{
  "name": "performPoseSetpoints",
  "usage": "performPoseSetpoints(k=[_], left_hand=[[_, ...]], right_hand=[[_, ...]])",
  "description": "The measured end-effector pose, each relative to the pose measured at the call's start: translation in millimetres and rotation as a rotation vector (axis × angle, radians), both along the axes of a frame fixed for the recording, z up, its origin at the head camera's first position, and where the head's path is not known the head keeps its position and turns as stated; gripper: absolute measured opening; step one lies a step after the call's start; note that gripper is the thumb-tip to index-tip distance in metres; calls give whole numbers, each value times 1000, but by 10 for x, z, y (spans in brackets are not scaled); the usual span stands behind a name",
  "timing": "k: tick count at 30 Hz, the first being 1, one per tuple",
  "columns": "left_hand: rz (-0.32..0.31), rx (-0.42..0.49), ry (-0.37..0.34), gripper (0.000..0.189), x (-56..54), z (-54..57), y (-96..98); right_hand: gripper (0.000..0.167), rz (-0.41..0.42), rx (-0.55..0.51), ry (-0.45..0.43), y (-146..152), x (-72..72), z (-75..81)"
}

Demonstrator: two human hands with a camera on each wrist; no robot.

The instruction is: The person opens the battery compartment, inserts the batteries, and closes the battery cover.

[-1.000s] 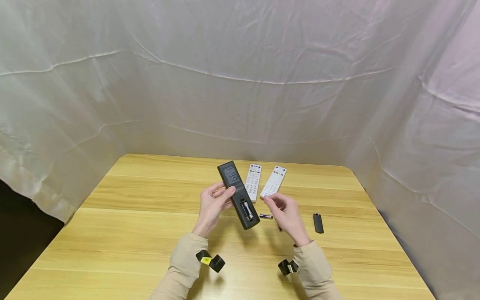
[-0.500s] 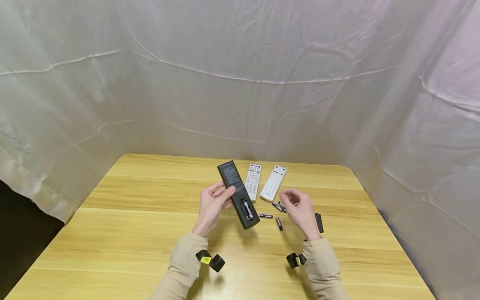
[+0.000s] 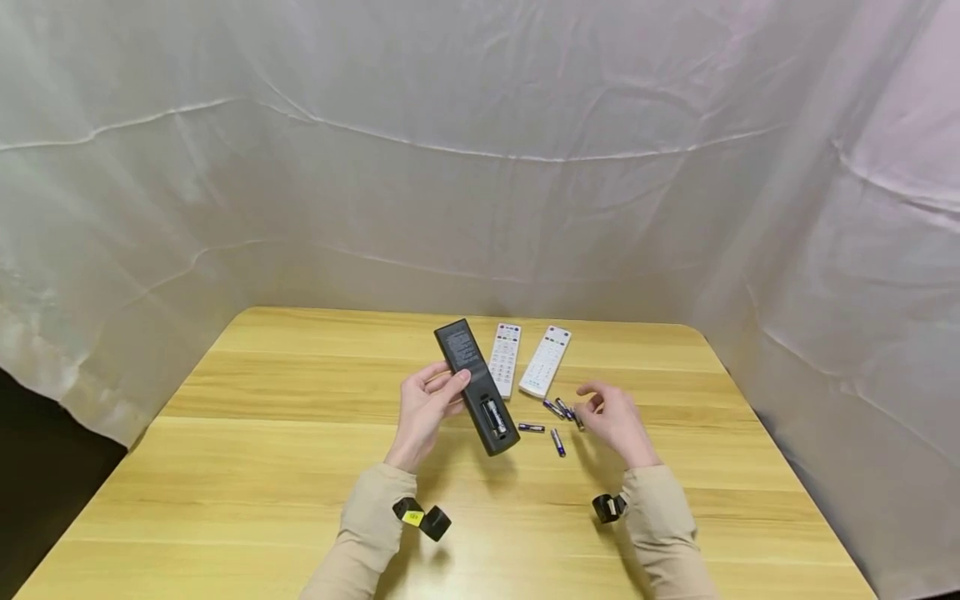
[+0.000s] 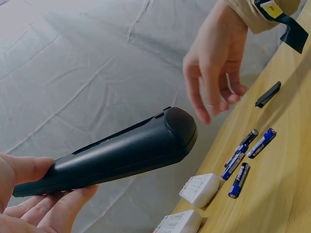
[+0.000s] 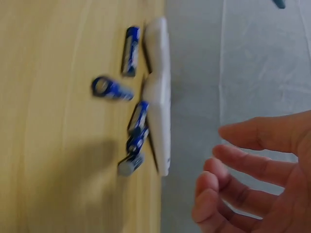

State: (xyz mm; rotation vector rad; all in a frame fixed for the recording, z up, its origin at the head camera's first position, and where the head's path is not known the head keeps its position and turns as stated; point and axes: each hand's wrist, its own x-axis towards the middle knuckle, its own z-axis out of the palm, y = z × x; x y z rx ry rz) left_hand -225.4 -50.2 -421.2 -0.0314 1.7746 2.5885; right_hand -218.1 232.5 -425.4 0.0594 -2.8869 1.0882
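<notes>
My left hand (image 3: 423, 414) holds a black remote control (image 3: 462, 350) above the table, thumb on its back and fingers beneath. Its back faces up, and the uncovered compartment at the near end shows a battery (image 3: 494, 417) inside. To the right, my right hand (image 3: 617, 422) hovers near several loose blue AAA-size batteries (image 3: 557, 442). In the right wrist view its fingers (image 5: 257, 165) are loosely bent with nothing between them. The black battery cover (image 4: 268, 94) lies on the table in the left wrist view; in the head view the right hand hides it.
Two white remote controls (image 3: 546, 360) lie face up behind the batteries, the left one (image 3: 506, 358) partly overlapped by the black remote. The wooden table (image 3: 262, 467) is bordered at the back and sides by grey cloth (image 3: 480, 217).
My right hand has moved away to the right from the black remote control, uncovering the loose batteries and covering the battery cover in the head view. The left hand holds the remote control almost still.
</notes>
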Motion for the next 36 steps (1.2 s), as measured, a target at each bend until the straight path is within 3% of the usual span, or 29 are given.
performPoseSetpoints(k=[9, 18, 36], left_hand=[[6, -10, -5, 40, 0, -4, -2], [1, -7, -2, 41, 5, 2, 2], [1, -28, 4, 41, 16, -7, 12]], right_hand=[[39, 39, 104, -152, 55, -89, -97], [38, 70, 197, -203, 53, -221, -180], [32, 109, 340, -163, 10, -302, -234]])
